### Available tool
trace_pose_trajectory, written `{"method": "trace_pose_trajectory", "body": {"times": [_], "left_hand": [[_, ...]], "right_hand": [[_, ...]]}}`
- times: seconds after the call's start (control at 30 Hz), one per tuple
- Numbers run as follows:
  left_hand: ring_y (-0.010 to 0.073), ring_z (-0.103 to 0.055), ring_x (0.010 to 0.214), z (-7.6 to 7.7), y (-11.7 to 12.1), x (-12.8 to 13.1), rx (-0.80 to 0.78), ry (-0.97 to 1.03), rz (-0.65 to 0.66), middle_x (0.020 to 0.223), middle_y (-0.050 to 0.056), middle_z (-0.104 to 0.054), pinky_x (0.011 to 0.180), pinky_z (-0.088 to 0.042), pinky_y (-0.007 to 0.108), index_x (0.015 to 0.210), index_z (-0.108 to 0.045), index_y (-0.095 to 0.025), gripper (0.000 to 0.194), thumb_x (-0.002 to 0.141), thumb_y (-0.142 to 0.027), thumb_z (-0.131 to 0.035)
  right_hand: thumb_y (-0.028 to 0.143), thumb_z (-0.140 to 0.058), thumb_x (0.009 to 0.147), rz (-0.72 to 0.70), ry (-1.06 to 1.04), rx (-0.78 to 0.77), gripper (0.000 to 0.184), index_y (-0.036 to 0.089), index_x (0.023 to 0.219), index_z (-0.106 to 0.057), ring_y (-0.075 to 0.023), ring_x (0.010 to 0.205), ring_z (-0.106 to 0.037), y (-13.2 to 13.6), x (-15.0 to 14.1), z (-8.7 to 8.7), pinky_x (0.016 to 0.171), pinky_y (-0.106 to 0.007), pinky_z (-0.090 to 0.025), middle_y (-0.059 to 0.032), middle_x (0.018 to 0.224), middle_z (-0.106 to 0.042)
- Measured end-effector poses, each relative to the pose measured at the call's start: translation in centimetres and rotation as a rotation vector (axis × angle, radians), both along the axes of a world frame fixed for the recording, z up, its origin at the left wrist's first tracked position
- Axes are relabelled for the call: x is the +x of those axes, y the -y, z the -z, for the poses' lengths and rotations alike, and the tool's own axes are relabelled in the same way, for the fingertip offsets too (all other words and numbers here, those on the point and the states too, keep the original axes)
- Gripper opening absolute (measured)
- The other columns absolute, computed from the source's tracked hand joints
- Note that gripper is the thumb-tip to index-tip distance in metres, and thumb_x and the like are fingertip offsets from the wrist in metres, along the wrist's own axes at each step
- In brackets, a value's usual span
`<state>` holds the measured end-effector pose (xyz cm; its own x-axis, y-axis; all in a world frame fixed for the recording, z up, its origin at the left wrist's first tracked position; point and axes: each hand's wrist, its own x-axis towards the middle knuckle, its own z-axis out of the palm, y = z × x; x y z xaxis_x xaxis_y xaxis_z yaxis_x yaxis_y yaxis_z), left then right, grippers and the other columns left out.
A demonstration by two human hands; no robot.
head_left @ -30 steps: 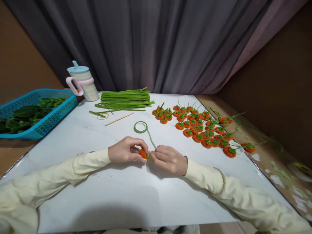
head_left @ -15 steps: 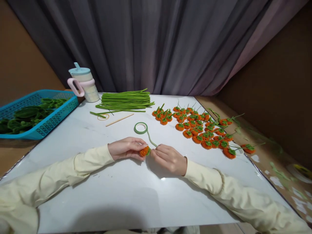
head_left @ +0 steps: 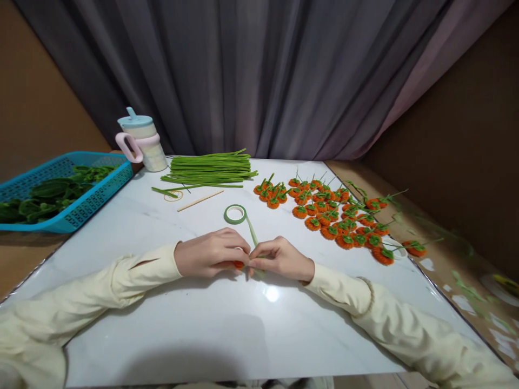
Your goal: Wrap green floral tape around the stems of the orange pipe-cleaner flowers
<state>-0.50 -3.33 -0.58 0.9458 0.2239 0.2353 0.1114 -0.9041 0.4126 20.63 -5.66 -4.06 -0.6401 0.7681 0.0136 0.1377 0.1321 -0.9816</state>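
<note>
My left hand [head_left: 217,253] is closed around a small orange pipe-cleaner pumpkin [head_left: 238,265], and only a sliver of orange shows between the fingers. Fingertips to fingertips with it, my right hand [head_left: 281,259] pinches the green tape strip [head_left: 252,231]. That strip runs up to a roll of green floral tape [head_left: 235,214] lying flat on the white table just beyond my hands. The pumpkin's green top and stem are mostly hidden by my fingers.
Many finished orange pumpkins [head_left: 324,219] with green stems cover the right side. A bundle of green pipe cleaners [head_left: 211,168], a wooden stick [head_left: 200,200], a rubber band [head_left: 173,195] and a straw cup [head_left: 144,143] sit at the back. A blue basket [head_left: 99,195] of green leaves stands left.
My left hand has turned over, palm down, covering most of the pumpkin. My right hand has come in against it, and the tape strip is now more taut.
</note>
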Motion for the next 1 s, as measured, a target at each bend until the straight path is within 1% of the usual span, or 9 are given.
{"method": "trace_pose_trajectory", "body": {"times": [0.07, 0.17, 0.3, 0.4, 0.5, 0.57, 0.67, 0.83, 1.0], "left_hand": [[0.0186, -0.055, 0.087, 0.3, 0.1, 0.1, -0.02, 0.033, 0.008, 0.092, 0.01, -0.06, 0.084, -0.041, 0.03, 0.092, -0.059, -0.015, 0.013, 0.088, -0.016, -0.046], [0.0159, -0.056, 0.084, 0.5, 0.3, 0.2, -0.155, 0.088, -0.048, 0.09, 0.01, -0.06, 0.075, -0.044, 0.024, 0.089, -0.058, -0.014, 0.013, 0.089, -0.016, -0.046], [0.0132, -0.058, 0.076, 0.6, 0.5, 0.4, -0.419, 0.124, -0.184, 0.081, 0.005, -0.062, 0.069, -0.045, 0.021, 0.08, -0.059, -0.013, 0.005, 0.082, -0.018, -0.057], [0.0132, -0.059, 0.073, 0.9, 0.4, 0.5, -0.68, 0.139, -0.272, 0.079, 0.004, -0.063, 0.068, -0.048, 0.022, 0.076, -0.059, -0.013, 0.009, 0.076, -0.02, -0.065], [0.0141, -0.061, 0.071, 1.2, 0.3, 0.5, -0.919, 0.136, -0.309, 0.076, 0.004, -0.064, 0.067, -0.049, 0.025, 0.076, -0.058, -0.012, 0.011, 0.074, -0.021, -0.065], [0.0139, -0.061, 0.068, 1.3, 0.2, 0.5, -1.006, 0.127, -0.326, 0.073, 0.003, -0.064, 0.066, -0.05, 0.026, 0.076, -0.058, -0.012, 0.012, 0.074, -0.022, -0.065], [0.0137, -0.061, 0.066, 1.4, 0.0, 0.4, -1.089, 0.127, -0.339, 0.07, 0.003, -0.064, 0.064, -0.049, 0.026, 0.076, -0.058, -0.012, 0.014, 0.073, -0.023, -0.067], [0.0122, -0.06, 0.065, 1.4, -0.6, 0.3, -1.283, 0.11, -0.395, 0.071, 0.002, -0.065, 0.064, -0.048, 0.023, 0.075, -0.062, -0.011, 0.02, 0.068, -0.025, -0.073], [0.0128, -0.062, 0.067, 2.1, -0.8, 0.2, -1.672, 0.128, -0.413, 0.073, 0.004, -0.066, 0.068, -0.049, 0.023, 0.076, -0.065, -0.01, 0.024, 0.065, -0.028, -0.077]], "right_hand": [[0.043, -0.063, 0.075, -0.017, -0.013, -0.019, 0.032, 0.011, 0.076, -0.064, -0.0118, 0.059, -0.058, 0.0, 0.0, 0.1, 0.058, -0.023, -0.047, -0.0053, 0.066, -0.067], [0.042, -0.062, 0.076, -0.031, -0.028, -0.02, 0.031, 0.011, 0.078, -0.063, -0.0123, 0.061, -0.06, -0.1, 0.0, 0.3, 0.061, -0.024, -0.049, -0.0057, 0.068, -0.067], [0.039, -0.06, 0.079, -0.049, -0.014, 0.05, 0.027, 0.011, 0.08, -0.063, -0.0119, 0.061, -0.06, 0.0, 0.1, 0.1, 0.061, -0.023, -0.049, -0.0058, 0.068, -0.068], [0.034, -0.057, 0.082, -0.055, 0.028, 0.15, 0.023, 0.012, 0.082, -0.063, -0.013, 0.065, -0.064, 0.2, 0.1, -0.3, 0.063, -0.023, -0.051, -0.0062, 0.071, -0.07], [0.03, -0.055, 0.083, -0.027, 0.063, 0.246, 0.016, 0.015, 0.087, -0.059, -0.0149, 0.073, -0.067, 0.5, 0.1, -0.3, 0.068, -0.024, -0.051, -0.0067, 0.079, -0.071], [0.027, -0.054, 0.084, -0.009, 0.085, 0.321, 0.012, 0.017, 0.092, -0.055, -0.0153, 0.078, -0.068, 0.6, 0.2, -0.2, 0.069, -0.024, -0.051, -0.0062, 0.085, -0.071], [0.023, -0.051, 0.086, 0.004, 0.122, 0.523, 0.01, 0.017, 0.095, -0.051, -0.014, 0.075, -0.066, 0.6, 0.2, 0.2, 0.065, -0.023, -0.05, -0.006, 0.085, -0.07], [0.015, -0.04, 0.091, -0.006, 0.229, 1.055, 0.013, 0.014, 0.097, -0.05, -0.0145, 0.065, -0.055, 0.4, 0.3, 1.0, 0.061, -0.026, -0.046, -0.0059, 0.07, -0.06], [0.004, -0.035, 0.088, 0.007, 0.268, 1.433, 0.019, 0.008, 0.103, -0.047, -0.016, 0.062, -0.05, 0.2, 0.2, 0.7, 0.061, -0.029, -0.043, -0.0063, 0.066, -0.056]]}}
